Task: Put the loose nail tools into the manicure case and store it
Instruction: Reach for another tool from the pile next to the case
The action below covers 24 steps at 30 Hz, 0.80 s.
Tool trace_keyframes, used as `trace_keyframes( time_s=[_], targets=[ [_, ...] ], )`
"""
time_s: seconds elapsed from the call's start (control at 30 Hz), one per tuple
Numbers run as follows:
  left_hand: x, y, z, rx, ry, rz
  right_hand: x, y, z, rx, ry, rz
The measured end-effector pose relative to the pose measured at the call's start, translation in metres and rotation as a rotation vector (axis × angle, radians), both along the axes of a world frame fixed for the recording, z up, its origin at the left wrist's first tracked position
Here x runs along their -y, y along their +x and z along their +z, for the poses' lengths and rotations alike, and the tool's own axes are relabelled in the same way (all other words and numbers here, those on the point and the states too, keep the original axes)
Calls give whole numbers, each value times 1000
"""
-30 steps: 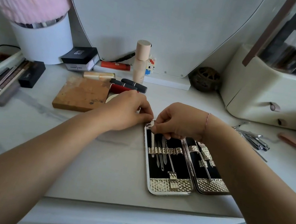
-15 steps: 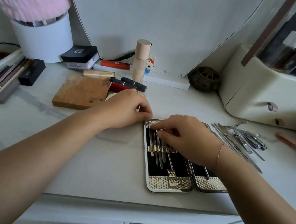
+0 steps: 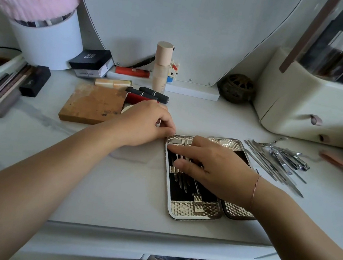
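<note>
Because the loose nail tools (image 3: 277,162) are thin polished steel, they will probably feel light, stiff and slippery, and several end in sharp points. The slim files and pushers are best pinched at mid-shaft, one at a time, rather than scooped up. The chunkier nail clippers (image 3: 291,160) offer a broader body to grip. They lie fanned in a pile on the white tabletop (image 3: 112,188), just beside the right edge of the manicure case (image 3: 196,210).

That case lies open and flat near the front of the table. Its left half shows a black lining, with a few tools already tucked under the gold straps. It looks like a rigid hinged shell, light enough to skid on the smooth top, so it wants bracing while tools go in. Once closed, it is best held by its long edges.

Over the case, the right hand (image 3: 215,170) lies palm down with its fingers straight and spread, holding nothing. The forefinger reaches left across the upper strap and the thumb rests on the stowed tools. At the case's far left corner, the left hand (image 3: 144,123) sits with its fingers curled under. Whether it pinches the rim or only braces against it cannot be told.

Behind that hand are a brown wooden block (image 3: 93,104) and some lipsticks (image 3: 153,95).
</note>
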<state>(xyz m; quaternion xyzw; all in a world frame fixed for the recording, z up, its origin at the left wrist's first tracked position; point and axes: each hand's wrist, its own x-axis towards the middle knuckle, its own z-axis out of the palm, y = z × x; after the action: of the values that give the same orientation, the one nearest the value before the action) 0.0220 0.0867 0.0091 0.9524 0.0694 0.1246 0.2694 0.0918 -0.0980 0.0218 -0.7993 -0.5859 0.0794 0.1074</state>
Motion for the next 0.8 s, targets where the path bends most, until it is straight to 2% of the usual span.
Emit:
trace_keyframes(
  time_s=[0.13, 0.27, 0.5, 0.6, 0.67, 0.73, 0.8],
  targets=[
    [-1, 0, -1, -2, -1, -5, 2, -1, -1, -14, -4, 5],
    [-1, 0, -1, 6, 4, -9, 9, -3, 0, 79, -60, 28],
    [0, 0, -1, 10, -8, -3, 18, -10, -1, 126, -25, 33],
    [0, 0, -1, 21, -5, -10, 22, -5, -3, 23, 64, 33],
    [-1, 1, -2, 21, 5, -18, 32, 10, 1, -84, 275, -94],
    [-2, 1, -3, 23, -2, -18, 49, 34, 6, -69, 451, -333],
    [-2, 1, -3, 31, -15, -16, 69, 57, 7, 6, 451, -542]
  ],
)
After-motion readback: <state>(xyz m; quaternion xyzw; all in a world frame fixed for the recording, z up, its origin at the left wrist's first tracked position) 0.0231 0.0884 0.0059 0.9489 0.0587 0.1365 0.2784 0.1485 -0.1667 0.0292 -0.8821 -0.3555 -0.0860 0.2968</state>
